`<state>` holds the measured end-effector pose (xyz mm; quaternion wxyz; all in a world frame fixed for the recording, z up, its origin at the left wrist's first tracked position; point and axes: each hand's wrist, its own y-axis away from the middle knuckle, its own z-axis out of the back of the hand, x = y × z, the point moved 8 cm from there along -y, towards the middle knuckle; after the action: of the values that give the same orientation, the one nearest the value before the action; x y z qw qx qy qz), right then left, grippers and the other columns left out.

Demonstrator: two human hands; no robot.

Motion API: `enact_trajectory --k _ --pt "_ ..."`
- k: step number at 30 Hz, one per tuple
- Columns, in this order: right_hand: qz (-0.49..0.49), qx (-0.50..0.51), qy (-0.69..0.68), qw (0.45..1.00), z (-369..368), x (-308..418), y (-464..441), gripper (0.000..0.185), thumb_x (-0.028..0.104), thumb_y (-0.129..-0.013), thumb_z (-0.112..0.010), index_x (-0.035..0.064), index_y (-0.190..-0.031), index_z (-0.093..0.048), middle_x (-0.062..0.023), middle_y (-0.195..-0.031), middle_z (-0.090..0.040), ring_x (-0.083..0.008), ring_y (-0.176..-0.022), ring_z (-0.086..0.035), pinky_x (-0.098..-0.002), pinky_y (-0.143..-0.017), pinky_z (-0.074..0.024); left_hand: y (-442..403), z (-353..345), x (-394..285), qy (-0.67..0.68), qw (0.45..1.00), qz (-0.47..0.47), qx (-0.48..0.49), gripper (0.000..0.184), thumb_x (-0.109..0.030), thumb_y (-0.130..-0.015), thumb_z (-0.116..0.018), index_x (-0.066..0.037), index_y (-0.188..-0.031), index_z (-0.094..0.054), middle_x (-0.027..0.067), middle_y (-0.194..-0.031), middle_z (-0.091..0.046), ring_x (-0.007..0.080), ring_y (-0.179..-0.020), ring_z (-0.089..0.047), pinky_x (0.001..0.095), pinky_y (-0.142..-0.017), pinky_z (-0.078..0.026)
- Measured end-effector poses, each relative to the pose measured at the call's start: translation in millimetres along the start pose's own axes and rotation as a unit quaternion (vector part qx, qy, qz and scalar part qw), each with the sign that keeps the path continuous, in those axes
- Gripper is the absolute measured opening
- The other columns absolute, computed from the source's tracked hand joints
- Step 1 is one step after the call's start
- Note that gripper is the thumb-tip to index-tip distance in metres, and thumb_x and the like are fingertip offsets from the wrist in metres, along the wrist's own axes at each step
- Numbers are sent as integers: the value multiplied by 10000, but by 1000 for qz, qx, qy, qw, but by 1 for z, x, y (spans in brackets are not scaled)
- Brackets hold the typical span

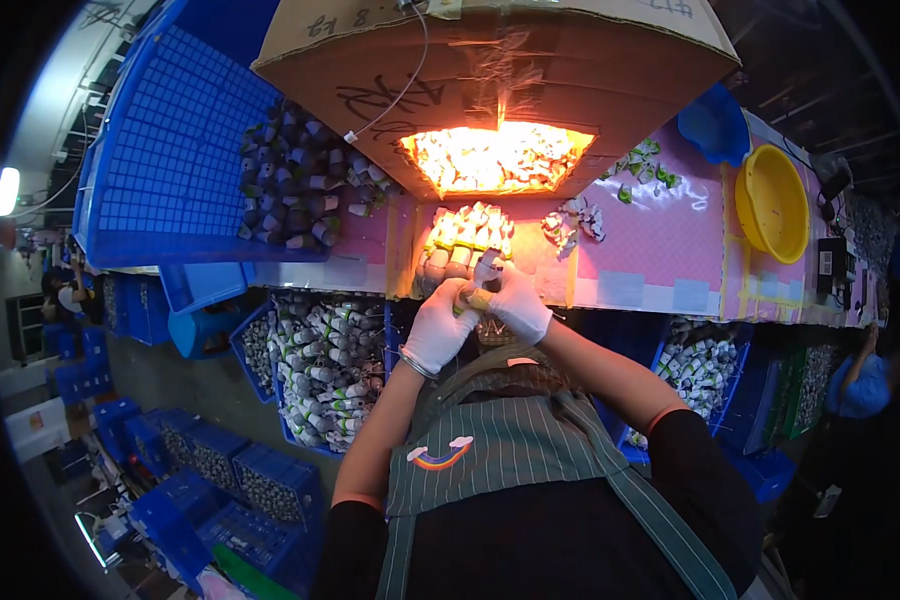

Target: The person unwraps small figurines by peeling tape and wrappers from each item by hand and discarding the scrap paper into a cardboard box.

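Observation:
Both my hands wear white gloves and meet at the table's front edge, just before the lit box. My left hand (pixel 438 330) is closed, its fingertips pinching a small tan-and-green piece (pixel 478 298). My right hand (pixel 517 304) closes on the same piece from the other side; its exact kind is too small to make out. Right behind my fingers stand rows of small white, green and grey pieces (pixel 460 250), side by side on the table. The glow from above makes their tops very bright.
A cardboard box (pixel 370 60) with a bright opening overhangs the table (pixel 655 240). At left a blue crate (pixel 170 150) leans near a heap of grey-purple pieces (pixel 295 180). Crumpled white scraps (pixel 575 222) and a yellow basin (pixel 773 205) lie right. Filled bins (pixel 330 370) stand below.

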<state>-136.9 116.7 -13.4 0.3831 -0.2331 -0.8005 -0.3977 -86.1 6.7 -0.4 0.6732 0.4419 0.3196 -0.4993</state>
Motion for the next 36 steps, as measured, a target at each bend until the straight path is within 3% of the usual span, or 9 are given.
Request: enact_trajectory --k 2,5,8,12,15,17,22,28,36 --pt "23 57 36 997 13 3 -8 356 318 -891 -708 22 -1032 -568 -52 -890 -620 -118 -754 -624 -229 -658 -514 5 15 -18 -125 987 -73 -74 242 -203 -862 -721 -64 -1036 -626 88 -866 -657 228 -793 -666 344 -712 -524" --pt "-262 204 -169 928 4 -21 1 656 704 -903 -456 59 -926 -576 -33 -659 -571 -76 -441 -485 -182 -404 -341 13 25 -44 -236 946 -203 -88 269 -243 -829 -737 -93 -1025 -630 81 -856 -645 295 -818 -656 387 -730 -525" --pt "-294 264 -31 918 3 -22 1 621 662 -901 -519 44 -920 -580 -32 -636 -562 -83 -431 -474 -203 -429 -360 16 27 -57 -355 905 -220 -75 275 -245 -794 -750 -107 -1007 -642 62 -856 -650 302 -791 -645 403 -706 -516" --pt "41 183 227 956 5 -6 -17 380 428 -897 -658 51 -890 -607 -39 -671 -594 -124 -551 -545 -302 -562 -478 19 32 -48 -328 911 -246 -54 246 -236 -833 -722 -107 -1027 -644 74 -857 -650 275 -742 -631 383 -660 -492" --pt "334 153 474 800 -18 41 5 122 213 -831 -658 114 -892 -623 -38 -810 -613 -200 -717 -602 -346 -639 -514 17 35 -20 -136 974 -179 -6 257 -289 -897 -668 -73 -1033 -634 86 -827 -646 224 -634 -604 335 -566 -460" --pt "447 148 584 661 -38 62 27 104 128 -781 -609 148 -883 -614 -26 -920 -596 -253 -825 -600 -368 -679 -524 32 -1 21 376 864 247 226 345 -361 -945 -611 -30 -1040 -617 93 -802 -632 173 -578 -583 281 -512 -442" --pt "422 70 519 740 -24 68 17 201 69 -757 -645 136 -945 -617 -37 -927 -610 -271 -794 -610 -378 -683 -523 24 -13 31 423 855 229 195 399 -384 -947 -613 -20 -1111 -594 75 -797 -616 139 -554 -565 243 -490 -443" --pt "252 -124 434 856 65 17 -20 345 102 -776 -730 109 -1114 -659 -97 -865 -630 -245 -724 -615 -358 -654 -511 -45 62 84 -53 993 10 -101 489 -216 -875 -727 5 -1283 -573 82 -1016 -614 164 -757 -638 311 -706 -536" --pt "195 -135 422 875 83 -19 -20 295 75 -799 -734 53 -1088 -676 -111 -857 -632 -196 -684 -588 -313 -641 -498 -116 52 252 144 948 105 -263 290 -182 -869 -715 -15 -1073 -593 78 -906 -635 158 -779 -598 298 -697 -508"
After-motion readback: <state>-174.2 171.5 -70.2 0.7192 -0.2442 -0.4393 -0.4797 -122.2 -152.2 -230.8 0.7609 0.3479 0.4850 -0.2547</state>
